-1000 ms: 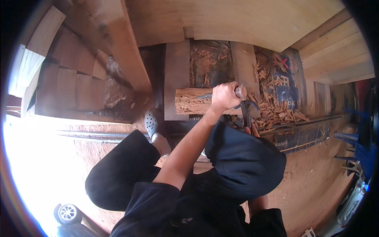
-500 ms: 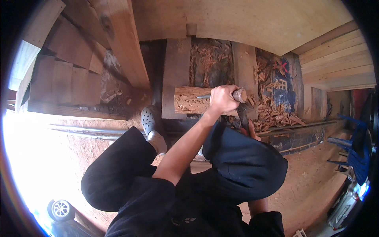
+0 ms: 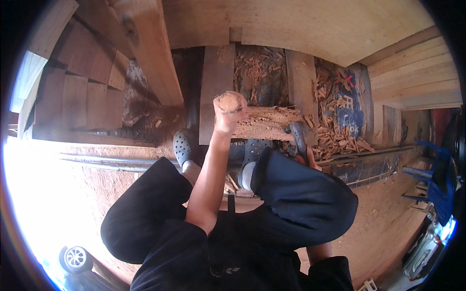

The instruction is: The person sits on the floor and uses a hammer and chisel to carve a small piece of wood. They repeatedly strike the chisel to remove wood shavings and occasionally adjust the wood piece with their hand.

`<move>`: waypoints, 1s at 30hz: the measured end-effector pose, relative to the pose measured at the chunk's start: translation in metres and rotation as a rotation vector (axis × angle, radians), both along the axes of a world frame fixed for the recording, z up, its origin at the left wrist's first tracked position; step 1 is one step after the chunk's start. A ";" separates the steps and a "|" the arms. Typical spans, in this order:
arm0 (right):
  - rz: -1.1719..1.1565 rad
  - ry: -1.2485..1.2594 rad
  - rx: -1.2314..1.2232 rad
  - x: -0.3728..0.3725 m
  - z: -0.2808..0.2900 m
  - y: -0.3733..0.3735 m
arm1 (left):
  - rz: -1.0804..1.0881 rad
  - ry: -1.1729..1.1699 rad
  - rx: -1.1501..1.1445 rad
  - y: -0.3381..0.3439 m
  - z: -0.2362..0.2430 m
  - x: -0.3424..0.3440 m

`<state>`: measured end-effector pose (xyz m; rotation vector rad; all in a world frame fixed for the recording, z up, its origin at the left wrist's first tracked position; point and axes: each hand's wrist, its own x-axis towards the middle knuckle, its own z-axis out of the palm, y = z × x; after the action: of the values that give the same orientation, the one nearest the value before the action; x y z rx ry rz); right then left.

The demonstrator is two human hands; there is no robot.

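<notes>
My left hand (image 3: 226,119) is closed round a round-ended wooden tool handle (image 3: 229,101), seen end-on, at the left part of a rough, splintered wood piece (image 3: 267,126); the tool's working end is hidden. My right hand (image 3: 313,164), partly behind my right knee, grips a dark-headed hammer (image 3: 298,136) whose head is at the wood's right part. The wood lies crosswise over flat boards (image 3: 303,77), just beyond my feet in grey perforated clogs.
Wood chips (image 3: 340,145) litter the dark ground at the right. A timber post (image 3: 153,63) and stacked boards (image 3: 77,97) stand at the left, a plywood panel (image 3: 291,26) ahead. Blue chairs (image 3: 434,179) are at the far right, a wheel (image 3: 75,257) lower left.
My left hand has moved left along the wood and turned, the handle's end now facing up. More of the hammer, the wood and my right clog shows.
</notes>
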<state>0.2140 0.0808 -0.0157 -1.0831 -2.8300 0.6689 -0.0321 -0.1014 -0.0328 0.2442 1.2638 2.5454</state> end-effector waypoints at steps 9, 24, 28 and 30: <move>0.045 0.118 0.070 0.002 -0.011 0.004 | 0.100 -0.041 -0.126 0.019 0.020 0.004; 0.015 0.400 -0.027 0.009 -0.046 0.016 | 0.190 0.027 -0.195 0.027 0.019 0.004; -0.047 -0.034 0.139 0.008 -0.027 0.009 | 0.163 -0.063 -0.045 0.016 0.016 0.000; -0.079 -0.087 0.066 0.006 -0.020 0.005 | 0.168 -0.026 -0.065 0.017 0.015 0.000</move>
<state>0.2198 0.0858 -0.0354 -1.2339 -2.8405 0.5321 -0.0326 -0.0843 -0.0179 0.0936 1.4095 2.6301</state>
